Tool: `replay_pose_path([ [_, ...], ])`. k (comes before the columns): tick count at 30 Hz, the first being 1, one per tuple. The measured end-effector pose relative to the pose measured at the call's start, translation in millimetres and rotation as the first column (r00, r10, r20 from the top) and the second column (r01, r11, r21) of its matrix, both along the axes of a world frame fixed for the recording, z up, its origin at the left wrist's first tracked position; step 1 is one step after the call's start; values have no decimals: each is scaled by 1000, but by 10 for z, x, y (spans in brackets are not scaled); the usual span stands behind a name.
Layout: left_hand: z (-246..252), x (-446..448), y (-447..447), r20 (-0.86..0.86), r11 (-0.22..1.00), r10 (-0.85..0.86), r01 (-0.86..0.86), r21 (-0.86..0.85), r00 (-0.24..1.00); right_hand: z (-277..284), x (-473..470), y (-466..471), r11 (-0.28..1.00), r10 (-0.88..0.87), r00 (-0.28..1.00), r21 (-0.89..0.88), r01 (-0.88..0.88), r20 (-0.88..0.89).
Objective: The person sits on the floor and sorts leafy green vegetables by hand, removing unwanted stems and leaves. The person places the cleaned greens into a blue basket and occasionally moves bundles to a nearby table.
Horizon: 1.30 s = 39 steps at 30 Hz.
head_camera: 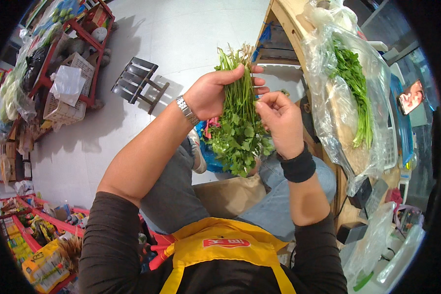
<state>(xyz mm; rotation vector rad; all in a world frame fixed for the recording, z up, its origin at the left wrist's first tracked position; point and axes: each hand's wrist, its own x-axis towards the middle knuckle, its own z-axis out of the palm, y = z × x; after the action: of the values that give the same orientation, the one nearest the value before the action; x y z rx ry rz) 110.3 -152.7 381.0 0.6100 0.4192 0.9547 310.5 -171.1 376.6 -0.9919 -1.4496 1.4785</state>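
Note:
A bunch of leafy cilantro-like herbs (239, 121) is held above my lap, its roots and stem ends pointing away from me and its leaves towards me. My left hand (220, 90), with a metal watch on the wrist, holds the bunch round the stems, thumb on top. At the right side of the stems is my right hand (281, 114), a black band on its wrist; thumb and forefinger are pinched together at the bunch's edge. Whether they grip a stem is not plain. Beneath the bunch a blue plastic bag (209, 158) shows in part.
On the wooden table (292, 22) at right, another bunch of green herbs (356, 88) lies on clear plastic, near a lit phone (411, 97). A black slatted stool (134, 81) stands on the floor at left. Red racks (103, 47) with produce and a white crate (64, 112) stand farther left.

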Motion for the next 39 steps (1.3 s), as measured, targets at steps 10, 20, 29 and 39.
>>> replay_pose_path([
  [10, 18, -104, 34, 73, 1000, 23, -22, -15, 997, 28, 262, 246, 980, -177, 978, 113, 164, 112],
  [20, 59, -384, 95, 227, 996, 86, -83, -23, 970, -139, 219, 276, 915, -165, 776, 388, -109, 608],
  [29, 24, -237, 99, 161, 976, 206, -191, -105, 965, -124, -22, 23, 979, 190, 975, 49, -197, 113],
  [39, 163, -131, -11, 1, 988, 44, -44, 145, 999, -224, 143, 88, 844, -42, 933, -512, -159, -358],
])
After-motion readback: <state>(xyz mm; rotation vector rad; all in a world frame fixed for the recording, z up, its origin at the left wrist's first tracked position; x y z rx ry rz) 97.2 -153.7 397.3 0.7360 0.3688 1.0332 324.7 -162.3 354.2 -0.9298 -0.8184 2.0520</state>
